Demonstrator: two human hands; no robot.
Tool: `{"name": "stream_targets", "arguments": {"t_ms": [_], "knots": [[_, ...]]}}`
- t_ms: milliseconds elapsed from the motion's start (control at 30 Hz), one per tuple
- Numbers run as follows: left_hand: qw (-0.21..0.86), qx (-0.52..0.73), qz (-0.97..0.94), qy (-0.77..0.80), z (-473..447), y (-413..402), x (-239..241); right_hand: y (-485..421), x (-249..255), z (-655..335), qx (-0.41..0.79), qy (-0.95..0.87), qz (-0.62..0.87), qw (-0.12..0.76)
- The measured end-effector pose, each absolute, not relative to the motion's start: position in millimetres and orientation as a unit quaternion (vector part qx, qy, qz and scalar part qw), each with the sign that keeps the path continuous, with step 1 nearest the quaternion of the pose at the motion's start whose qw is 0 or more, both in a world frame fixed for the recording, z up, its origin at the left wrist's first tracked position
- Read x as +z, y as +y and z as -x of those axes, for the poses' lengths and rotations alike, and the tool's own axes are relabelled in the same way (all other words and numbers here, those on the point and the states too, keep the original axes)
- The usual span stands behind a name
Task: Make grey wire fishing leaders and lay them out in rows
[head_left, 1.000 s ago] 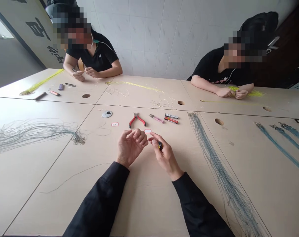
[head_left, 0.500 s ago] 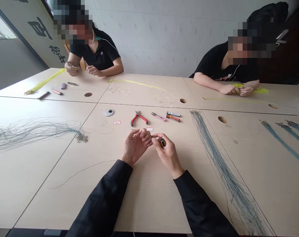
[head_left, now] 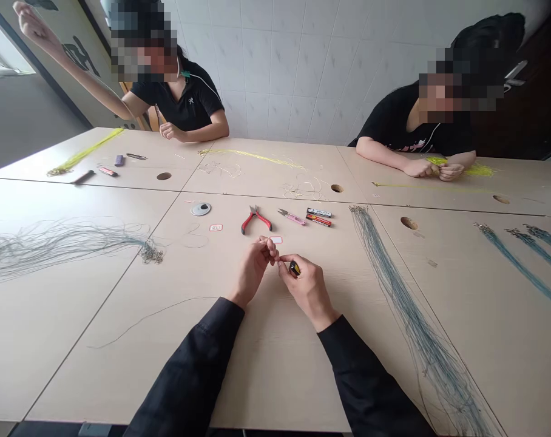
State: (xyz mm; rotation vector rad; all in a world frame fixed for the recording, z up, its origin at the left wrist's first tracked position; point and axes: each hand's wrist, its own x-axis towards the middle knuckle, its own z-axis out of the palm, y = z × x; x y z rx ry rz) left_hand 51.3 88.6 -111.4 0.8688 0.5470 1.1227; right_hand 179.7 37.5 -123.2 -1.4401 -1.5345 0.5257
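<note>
My left hand (head_left: 257, 267) is closed over the table, its fingertips pinched together beside those of my right hand. A thin grey-green cord (head_left: 152, 312) runs along the table and passes behind my left wrist; its end at the fingertips is too small to see clearly. My right hand (head_left: 305, 285) curls around a small black-and-yellow tool (head_left: 295, 268), whose end shows between the fingers. Its thumb and index finger meet close to my left fingertips. Just beyond the hands lie red-handled pliers (head_left: 256, 220), pink-handled snips (head_left: 292, 216) and a white label (head_left: 276, 240).
Blue-green cord bundles lie at left (head_left: 75, 246), right (head_left: 403, 303) and far right (head_left: 521, 261). Two small printed tubes (head_left: 319, 216) and a round silver disc (head_left: 201, 209) sit ahead. Across the table, two people in black shirts handle yellow cords (head_left: 84, 153). Round holes (head_left: 409, 223) pierce the tabletop.
My left hand has turned inward, so its palm shows less, and its fingers have closed more tightly. The right hand shifted slightly left. The person at far left raised an arm high, drawing a strand.
</note>
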Motion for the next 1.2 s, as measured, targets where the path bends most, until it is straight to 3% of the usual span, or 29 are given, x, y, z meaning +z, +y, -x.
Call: {"name": "stream_targets", "arguments": {"t_ms": [333, 733, 833, 933, 1033, 1200], "knots": [[0.667, 0.480, -0.488, 0.294, -50.3, 88.9, -114.3, 38.4, -125.7, -182.1, 0.207, -0.665, 0.560, 0.448], [0.654, 0.420, -0.511, 0.368, -56.3, 85.9, -110.8, 38.7, -127.8, -179.6, 0.175, -0.674, 0.627, 0.349], [0.660, 0.467, -0.468, 0.357, -56.7, 87.4, -111.2, 41.4, -126.2, -181.3, 0.190, -0.641, 0.637, 0.384], [0.733, 0.511, -0.351, 0.279, -50.7, 91.0, -107.0, 42.9, -124.1, -185.3, 0.247, -0.583, 0.636, 0.441], [0.807, 0.506, -0.239, 0.188, -42.7, 93.1, -99.2, 42.2, -120.7, -187.5, 0.293, -0.571, 0.616, 0.456], [0.842, 0.476, -0.198, 0.156, -41.7, 90.7, -92.7, 39.3, -113.7, -184.8, 0.346, -0.543, 0.591, 0.486]]}}
